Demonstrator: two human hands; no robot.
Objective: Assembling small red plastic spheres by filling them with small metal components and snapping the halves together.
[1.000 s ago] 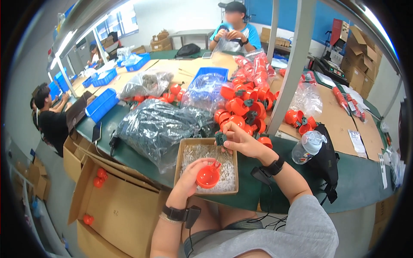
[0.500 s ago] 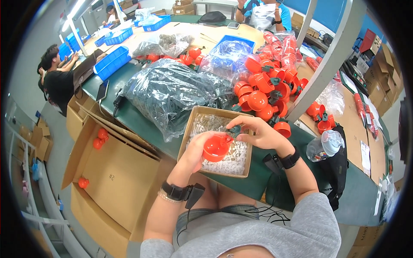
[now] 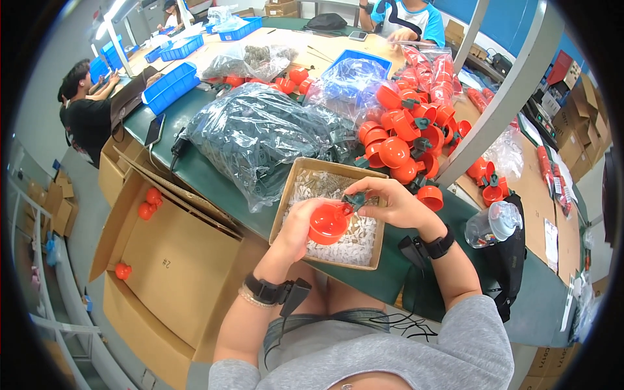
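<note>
My left hand (image 3: 296,226) is closed around a red plastic cup (image 3: 327,227), its round bowl facing up. At the cup's upper right edge, a small dark green plastic clip (image 3: 355,199) is pinched between the thumb and fingers of my right hand (image 3: 389,203). Clip and cup touch, but my fingers partly hide the joint. Both hands are above a shallow cardboard box (image 3: 341,261) that holds many small white pieces (image 3: 309,188). Each wrist wears a black strap with a small device.
Red cups with green clips (image 3: 393,151) are heaped behind my right hand. A large clear bag of dark green parts (image 3: 250,140) lies behind the box. An open carton (image 3: 156,292) with several red cups stands left. A lidded plastic jar (image 3: 494,223) and a metal post (image 3: 504,97) are right.
My hands stay at the cup and clip with hardly any movement. The view has shifted slightly. Across the table, a person's raised hand and clear bag have come down.
</note>
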